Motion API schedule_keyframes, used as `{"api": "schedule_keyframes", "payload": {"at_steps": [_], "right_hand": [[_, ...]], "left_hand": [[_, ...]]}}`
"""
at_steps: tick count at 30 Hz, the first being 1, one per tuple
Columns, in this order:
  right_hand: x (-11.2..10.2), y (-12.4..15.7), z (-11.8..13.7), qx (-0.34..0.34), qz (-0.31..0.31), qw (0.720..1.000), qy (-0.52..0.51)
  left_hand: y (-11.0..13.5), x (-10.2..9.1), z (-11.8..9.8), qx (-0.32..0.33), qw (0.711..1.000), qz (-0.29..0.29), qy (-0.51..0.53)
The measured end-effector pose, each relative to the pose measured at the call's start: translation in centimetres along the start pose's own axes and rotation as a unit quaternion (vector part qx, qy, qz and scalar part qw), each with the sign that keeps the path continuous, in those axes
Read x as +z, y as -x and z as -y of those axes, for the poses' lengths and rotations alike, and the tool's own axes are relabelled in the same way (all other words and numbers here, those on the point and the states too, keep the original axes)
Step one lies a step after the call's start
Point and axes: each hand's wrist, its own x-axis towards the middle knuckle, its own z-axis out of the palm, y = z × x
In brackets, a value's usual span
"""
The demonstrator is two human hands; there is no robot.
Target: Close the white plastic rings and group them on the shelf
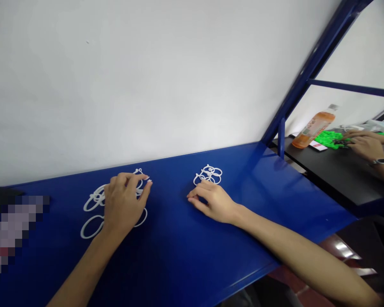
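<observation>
On the blue table, several white loop-shaped pieces lie flat around and under my left hand. Its thumb and index fingertips come close together, with small white bits at the tips; whether these are nails or a small piece I cannot make out. The palm and other fingers cover part of the loops. Farther right, a smaller cluster of white looped pieces lies by the wall. Just in front of that cluster is my right hand, fingers curled and thumb against the index finger, with nothing showing between them.
The blue tabletop meets a white wall behind. A blue metal frame rises at the right. Beyond it, a black table holds an orange drink bottle, bright green pieces and another person's hands. Dark cloth lies far left.
</observation>
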Motion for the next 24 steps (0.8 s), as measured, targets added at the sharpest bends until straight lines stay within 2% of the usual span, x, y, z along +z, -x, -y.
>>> {"api": "schedule_keyframes", "payload": {"at_steps": [3,6,8,10,12,14,19,24], "right_hand": [[0.2,0.2,0.5,-0.003,0.049,0.998,-0.024],[0.2,0.4,0.9,-0.005,0.077,0.996,-0.035],[0.1,0.4,1.1,0.006,0.071,0.997,-0.036],[-0.2,0.4,1.3,0.027,0.059,0.997,-0.04],[-0.3,0.4,1.4,0.048,0.047,0.997,-0.049],[-0.4,0.4,1.5,0.059,0.04,0.996,-0.055],[-0.1,0.5,1.2,0.064,0.03,0.996,-0.058],[0.2,0.4,0.7,0.037,0.032,0.998,-0.051]], "left_hand": [[0.3,-0.7,-1.0,-0.002,0.995,-0.001,0.097],[0.6,-1.6,-2.6,-0.077,0.969,0.07,0.224],[0.7,-2.1,-3.6,-0.135,0.928,0.143,0.317],[0.8,-2.4,-4.3,-0.162,0.879,0.199,0.402],[1.0,-2.5,-4.8,-0.167,0.841,0.227,0.461],[1.2,-2.4,-5.0,-0.172,0.817,0.244,0.493],[1.5,-2.4,-5.1,-0.178,0.792,0.264,0.521],[1.4,-2.4,-5.4,-0.167,0.796,0.291,0.504]]}}
